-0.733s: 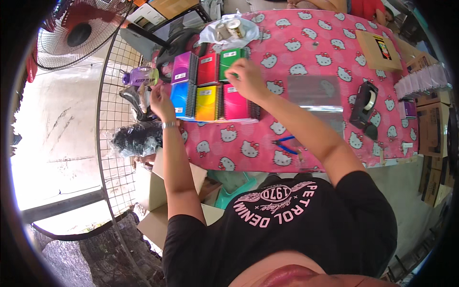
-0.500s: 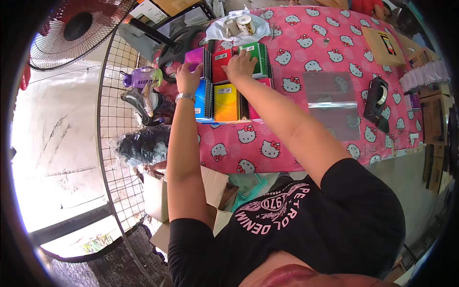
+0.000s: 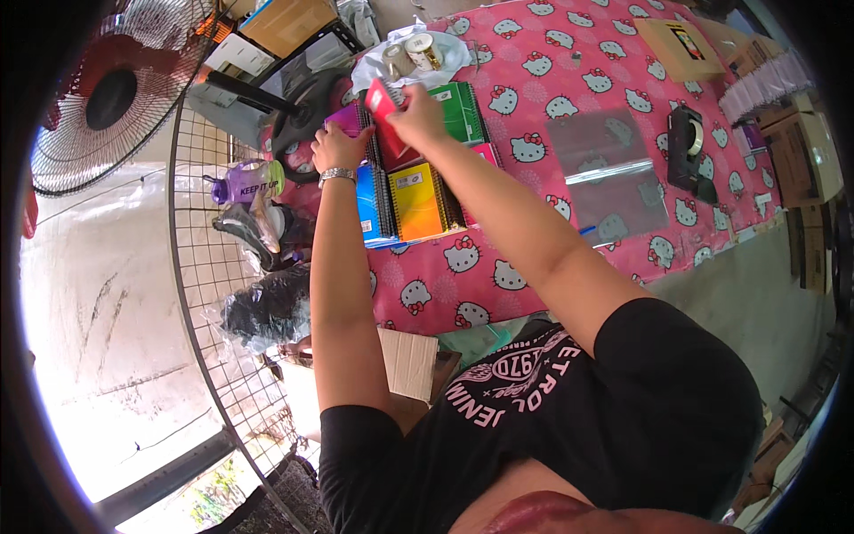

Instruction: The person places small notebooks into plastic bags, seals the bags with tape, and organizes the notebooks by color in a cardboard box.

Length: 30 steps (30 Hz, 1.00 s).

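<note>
My right hand (image 3: 420, 117) grips a red spiral notebook (image 3: 382, 101) and tilts it up off its stack, where more red (image 3: 397, 153) shows underneath. My left hand (image 3: 340, 149) lies with spread fingers over the purple spiral notebook (image 3: 345, 117), which it partly covers. Close by in the same block are a green notebook (image 3: 456, 109) at the right, a blue one (image 3: 367, 203) and a yellow one (image 3: 414, 199) in the near row. A pink notebook (image 3: 486, 158) is partly hidden behind my right forearm.
Clear plastic sleeves (image 3: 614, 191) and a black tape dispenser (image 3: 687, 151) lie to the right on the pink tablecloth (image 3: 511, 276). Tape rolls (image 3: 422, 52) sit on white plastic at the back. A fan (image 3: 111, 100) and a wire grid (image 3: 200, 267) stand left, near a purple bottle (image 3: 249, 182).
My right hand has taken hold of the red notebook and raised it at a tilt. My left hand stays at the purple notebook. The view has shifted slightly.
</note>
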### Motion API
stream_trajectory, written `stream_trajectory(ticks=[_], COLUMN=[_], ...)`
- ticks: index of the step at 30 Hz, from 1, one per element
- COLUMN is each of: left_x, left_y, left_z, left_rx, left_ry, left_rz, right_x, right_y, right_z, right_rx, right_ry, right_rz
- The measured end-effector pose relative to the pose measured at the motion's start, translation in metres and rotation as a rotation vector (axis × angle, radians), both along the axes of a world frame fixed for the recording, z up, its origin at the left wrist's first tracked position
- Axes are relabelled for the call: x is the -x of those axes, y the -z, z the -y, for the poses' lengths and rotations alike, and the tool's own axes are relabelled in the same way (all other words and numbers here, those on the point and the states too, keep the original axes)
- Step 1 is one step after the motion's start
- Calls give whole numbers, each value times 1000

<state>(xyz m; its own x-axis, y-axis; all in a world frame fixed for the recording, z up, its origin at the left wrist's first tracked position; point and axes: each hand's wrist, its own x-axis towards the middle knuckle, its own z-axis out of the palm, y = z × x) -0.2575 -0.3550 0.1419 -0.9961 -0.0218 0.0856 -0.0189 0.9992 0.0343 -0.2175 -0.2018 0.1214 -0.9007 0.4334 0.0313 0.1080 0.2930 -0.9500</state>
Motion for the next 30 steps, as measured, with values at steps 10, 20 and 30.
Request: stream_trajectory(ticks=[10,20,30], left_x=[-17,-211,-293], left_y=[-52,17,53], left_z=[-32,-35,-123], left_rx=[-203,-1882,-2328], left_ry=[131,-211,-638], left_rz=[-187,324,127], right_x=[-30,3,-146], right_y=[19,21,1], right_z=[-72,-109,-93], right_rx=[-277,197,1078], right_ry=[111,-120,-579], right_rz=[495,70,236])
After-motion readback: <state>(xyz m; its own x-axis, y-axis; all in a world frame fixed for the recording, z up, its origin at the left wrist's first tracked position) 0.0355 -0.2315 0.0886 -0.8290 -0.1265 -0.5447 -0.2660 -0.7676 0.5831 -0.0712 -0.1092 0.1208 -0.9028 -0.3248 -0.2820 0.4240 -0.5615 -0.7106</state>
